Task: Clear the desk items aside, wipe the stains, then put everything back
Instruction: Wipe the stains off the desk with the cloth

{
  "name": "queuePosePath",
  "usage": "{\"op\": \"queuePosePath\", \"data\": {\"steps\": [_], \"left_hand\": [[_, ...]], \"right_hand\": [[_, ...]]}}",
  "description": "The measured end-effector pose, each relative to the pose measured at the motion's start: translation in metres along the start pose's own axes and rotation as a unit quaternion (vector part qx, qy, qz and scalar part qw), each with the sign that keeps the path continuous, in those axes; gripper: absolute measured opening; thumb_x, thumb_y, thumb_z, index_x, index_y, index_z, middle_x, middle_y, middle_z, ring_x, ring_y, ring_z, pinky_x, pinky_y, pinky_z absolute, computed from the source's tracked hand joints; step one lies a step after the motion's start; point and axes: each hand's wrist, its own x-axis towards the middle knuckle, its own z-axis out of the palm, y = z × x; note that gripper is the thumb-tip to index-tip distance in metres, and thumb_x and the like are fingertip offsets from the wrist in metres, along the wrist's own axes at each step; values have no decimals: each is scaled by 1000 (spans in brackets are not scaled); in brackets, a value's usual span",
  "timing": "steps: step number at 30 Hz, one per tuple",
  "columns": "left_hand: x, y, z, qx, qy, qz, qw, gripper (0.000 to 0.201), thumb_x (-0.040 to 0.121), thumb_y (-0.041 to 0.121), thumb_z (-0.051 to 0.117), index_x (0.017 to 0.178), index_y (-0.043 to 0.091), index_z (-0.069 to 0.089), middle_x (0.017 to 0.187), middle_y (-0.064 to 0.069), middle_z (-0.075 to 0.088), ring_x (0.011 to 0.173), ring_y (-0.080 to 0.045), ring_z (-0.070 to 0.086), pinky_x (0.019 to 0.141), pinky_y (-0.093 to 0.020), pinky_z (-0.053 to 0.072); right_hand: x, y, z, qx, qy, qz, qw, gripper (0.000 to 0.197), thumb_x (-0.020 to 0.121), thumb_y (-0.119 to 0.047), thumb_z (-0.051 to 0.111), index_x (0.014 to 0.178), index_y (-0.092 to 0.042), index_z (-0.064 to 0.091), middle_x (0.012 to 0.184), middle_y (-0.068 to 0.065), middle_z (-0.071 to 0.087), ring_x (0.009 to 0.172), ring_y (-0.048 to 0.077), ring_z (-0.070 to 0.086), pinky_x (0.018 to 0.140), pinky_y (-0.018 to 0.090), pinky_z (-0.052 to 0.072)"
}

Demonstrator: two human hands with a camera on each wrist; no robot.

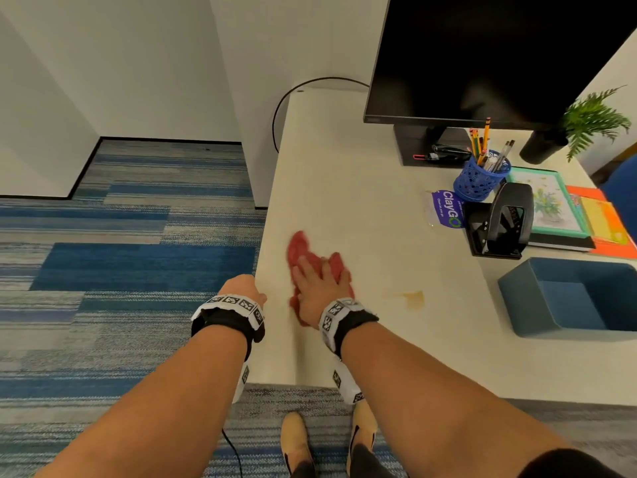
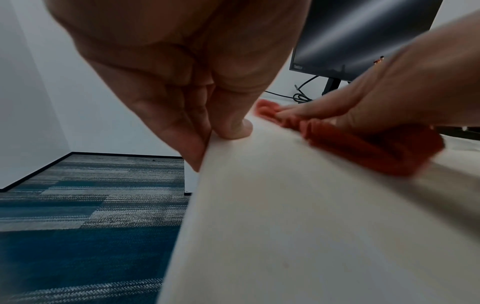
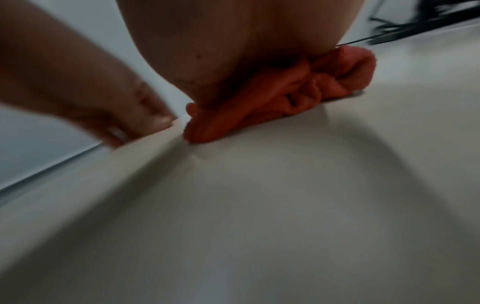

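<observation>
Fingers (image 1: 312, 267) of right hand (image 1: 315, 288) flat, pressing red cloth (image 1: 300, 246) onto desk (image 1: 344, 201) near left edge. Left hand (image 2: 182, 82) pinching desk edge, thumb on top: plain only from left wrist. Stain (image 1: 412, 298) only in head view. Right wrist blurred.

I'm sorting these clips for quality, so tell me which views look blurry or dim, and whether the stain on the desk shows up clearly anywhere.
Head view: evenly lit and mostly sharp; the yellowish stain shows clearly, right of the red cloth. Left wrist view: dim edges, the cloth and right hand smeared by motion; no stain visible. Right wrist view: darkest and blurriest, with a broad shadow across the desk.
</observation>
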Motion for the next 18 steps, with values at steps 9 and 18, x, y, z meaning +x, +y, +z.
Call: {"op": "queuePosePath", "data": {"steps": [9,18], "left_hand": [[-4,14,-4,23,-17,-13,999,25,84,16,63,108,8,58,92,-4,59,86,-24,61,76,-31,52],[4,40,-7,-79,-4,-51,996,48,93,32,56,126,0,43,124,-16,57,108,-30,60,75,-31,45]], "right_hand": [[-36,71,14,19,23,64,997,58,98,-37,24,152,-35,2,159,-15,-11,148,27,-5,114,62,0],[-21,47,3,11,-2,60,998,69,95,-44,31,153,-28,-3,159,-9,-17,147,33,-8,113,63,-4]]}}
